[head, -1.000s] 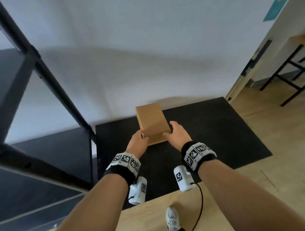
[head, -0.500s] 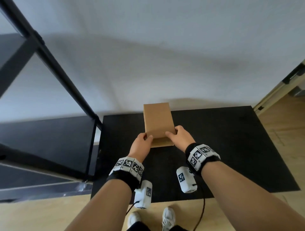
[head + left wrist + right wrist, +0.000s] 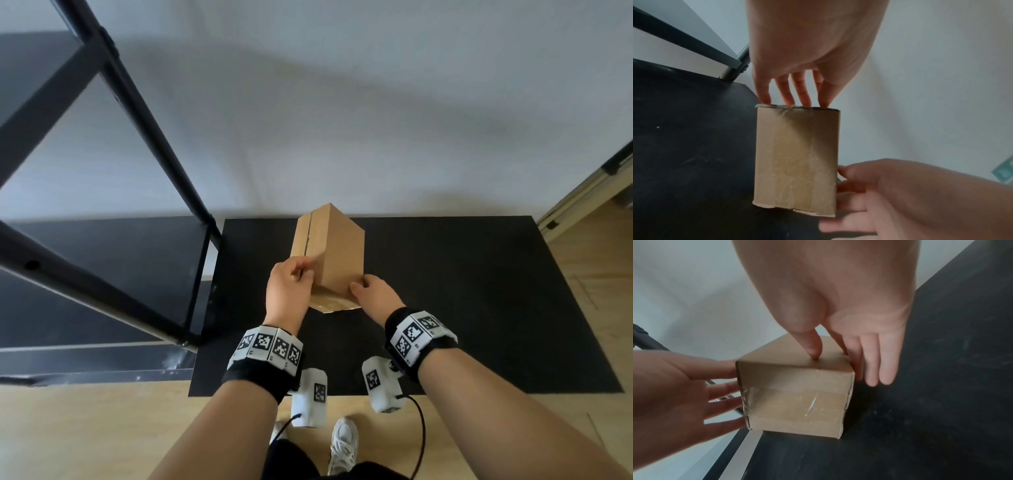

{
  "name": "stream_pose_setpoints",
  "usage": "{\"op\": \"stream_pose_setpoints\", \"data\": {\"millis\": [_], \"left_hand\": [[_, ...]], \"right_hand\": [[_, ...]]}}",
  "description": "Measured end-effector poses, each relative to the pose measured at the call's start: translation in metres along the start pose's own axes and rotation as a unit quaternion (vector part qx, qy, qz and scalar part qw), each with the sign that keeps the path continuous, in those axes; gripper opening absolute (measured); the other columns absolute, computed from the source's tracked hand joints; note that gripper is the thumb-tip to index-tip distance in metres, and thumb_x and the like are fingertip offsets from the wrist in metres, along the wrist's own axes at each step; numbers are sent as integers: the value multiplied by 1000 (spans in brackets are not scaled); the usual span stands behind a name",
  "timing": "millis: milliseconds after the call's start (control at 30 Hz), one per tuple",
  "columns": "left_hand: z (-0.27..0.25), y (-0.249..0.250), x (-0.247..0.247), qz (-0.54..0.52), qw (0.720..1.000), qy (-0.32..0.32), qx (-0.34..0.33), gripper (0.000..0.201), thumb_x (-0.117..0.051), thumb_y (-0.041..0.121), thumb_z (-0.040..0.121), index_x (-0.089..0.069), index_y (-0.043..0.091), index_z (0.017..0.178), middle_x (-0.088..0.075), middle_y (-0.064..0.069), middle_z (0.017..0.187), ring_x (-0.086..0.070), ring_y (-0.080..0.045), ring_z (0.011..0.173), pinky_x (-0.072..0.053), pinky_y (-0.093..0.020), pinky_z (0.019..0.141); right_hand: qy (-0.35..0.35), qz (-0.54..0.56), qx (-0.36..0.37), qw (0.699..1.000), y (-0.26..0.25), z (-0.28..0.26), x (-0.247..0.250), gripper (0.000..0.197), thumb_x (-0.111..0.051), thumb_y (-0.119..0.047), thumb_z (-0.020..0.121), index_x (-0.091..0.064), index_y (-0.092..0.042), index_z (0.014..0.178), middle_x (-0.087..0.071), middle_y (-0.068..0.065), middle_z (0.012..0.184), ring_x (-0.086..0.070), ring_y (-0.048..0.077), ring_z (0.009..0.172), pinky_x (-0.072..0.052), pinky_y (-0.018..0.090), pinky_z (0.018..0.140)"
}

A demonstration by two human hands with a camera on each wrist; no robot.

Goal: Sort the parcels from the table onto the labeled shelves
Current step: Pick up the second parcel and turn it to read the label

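Note:
Both hands hold a brown cardboard box (image 3: 337, 253) over the black table (image 3: 462, 291), near its left half. The box is tipped, so its seamed face looks up and left and its taped end (image 3: 795, 162) faces me. My left hand (image 3: 291, 287) grips the near left side, with its fingers (image 3: 785, 95) curled onto the seamed face. My right hand (image 3: 373, 298) pinches the near right corner, its thumb (image 3: 812, 347) on the upper face and fingers (image 3: 855, 356) down the right side. Whether the box touches the table cannot be told.
A black metal shelf unit (image 3: 154, 137) stands close on the left, its lower shelf (image 3: 102, 274) level with the table and a narrow gap between them. A white wall (image 3: 342, 102) is behind. There is wooden floor (image 3: 85, 428) in front and a door frame (image 3: 582, 198) at the right.
The box has rolled about its long axis, bringing its seamed face up on the left. My left hand has shifted up onto that face. Both hands have kept hold.

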State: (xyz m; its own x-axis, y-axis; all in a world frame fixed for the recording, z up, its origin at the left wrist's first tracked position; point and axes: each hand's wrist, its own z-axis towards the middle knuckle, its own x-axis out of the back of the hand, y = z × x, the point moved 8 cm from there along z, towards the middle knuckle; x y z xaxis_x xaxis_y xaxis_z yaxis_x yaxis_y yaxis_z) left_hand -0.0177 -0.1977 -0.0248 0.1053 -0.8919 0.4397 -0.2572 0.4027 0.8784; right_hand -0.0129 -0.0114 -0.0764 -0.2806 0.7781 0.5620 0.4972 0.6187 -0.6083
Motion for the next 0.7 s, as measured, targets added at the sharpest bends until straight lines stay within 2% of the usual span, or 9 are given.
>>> {"op": "stream_pose_setpoints", "data": {"millis": [33, 133, 233, 333, 400, 500, 567, 633, 700], "left_hand": [[0, -1, -1, 3, 1000, 2, 2, 30, -64, 17, 92, -65, 22, 122, -57, -2, 125, -58, -17, 114, -51, -31, 92], [3, -12, -11, 11, 998, -7, 57, 67, -75, 30, 83, -47, 23, 144, -46, -3, 141, -50, -21, 128, -47, -41, 105], [-2, -16, -29, -12, 995, -41, 93, 84, -74, 34, 85, -31, 17, 154, -43, -6, 151, -49, -23, 134, -45, -39, 108], [-8, -13, -41, 0, 995, -51, 90, 69, -64, 34, 94, -34, 15, 153, -51, -5, 147, -53, -21, 130, -47, -35, 104], [-10, -10, -44, 1, 995, -46, 88, 54, -55, 33, 99, -44, 13, 148, -58, -5, 139, -57, -19, 123, -47, -29, 94], [-10, -6, -37, -13, 996, -13, 89, 37, -45, 30, 103, -59, 12, 133, -67, -2, 118, -62, -15, 101, -47, -26, 82], [-10, -4, -25, -5, 997, 26, 79, 30, -42, 24, 103, -64, 13, 121, -67, 1, 105, -59, -9, 83, -46, -23, 68], [-12, -4, -9, 17, 995, 68, 68, 27, -43, 18, 101, -66, 15, 114, -67, -2, 108, -61, -12, 86, -47, -23, 66], [-13, -7, 1, 26, 993, 90, 73, 24, -46, 15, 98, -66, 16, 111, -67, -5, 113, -64, -20, 98, -53, -31, 77]], "right_hand": [[24, -1, 14, 1000, 0, -1, 6, 42, -51, -30, 96, -51, -7, 131, -61, 13, 126, -60, 32, 113, -47, 37, 91], [97, 19, 63, 993, -5, -7, 27, 51, -59, -26, 92, -46, -13, 139, -55, 12, 134, -58, 29, 118, -47, 38, 93], [125, 48, 93, 987, -14, -11, 42, 51, -53, -31, 96, -44, -20, 144, -54, 6, 140, -57, 23, 122, -48, 37, 97], [119, 50, 101, 986, -15, -14, 45, 49, -51, -32, 98, -44, -19, 145, -57, 4, 137, -58, 21, 121, -47, 31, 93], [114, 37, 103, 987, -12, -15, 45, 49, -53, -29, 97, -45, -18, 144, -59, 4, 134, -59, 21, 119, -48, 31, 93], [104, 33, 98, 989, -7, -16, 43, 49, -54, -25, 95, -45, -19, 143, -60, 4, 134, -58, 22, 121, -47, 31, 95], [87, 36, 100, 990, -9, -15, 39, 48, -54, -23, 96, -46, -18, 143, -60, 3, 135, -58, 21, 121, -44, 27, 92], [61, 43, 105, 992, -15, -15, 32, 47, -53, -21, 95, -48, -16, 142, -61, 4, 135, -58, 22, 122, -43, 27, 92], [31, 44, 103, 993, -19, -14, 24, 47, -52, -18, 95, -48, -14, 142, -60, 6, 135, -57, 23, 122, -44, 30, 94]]}}
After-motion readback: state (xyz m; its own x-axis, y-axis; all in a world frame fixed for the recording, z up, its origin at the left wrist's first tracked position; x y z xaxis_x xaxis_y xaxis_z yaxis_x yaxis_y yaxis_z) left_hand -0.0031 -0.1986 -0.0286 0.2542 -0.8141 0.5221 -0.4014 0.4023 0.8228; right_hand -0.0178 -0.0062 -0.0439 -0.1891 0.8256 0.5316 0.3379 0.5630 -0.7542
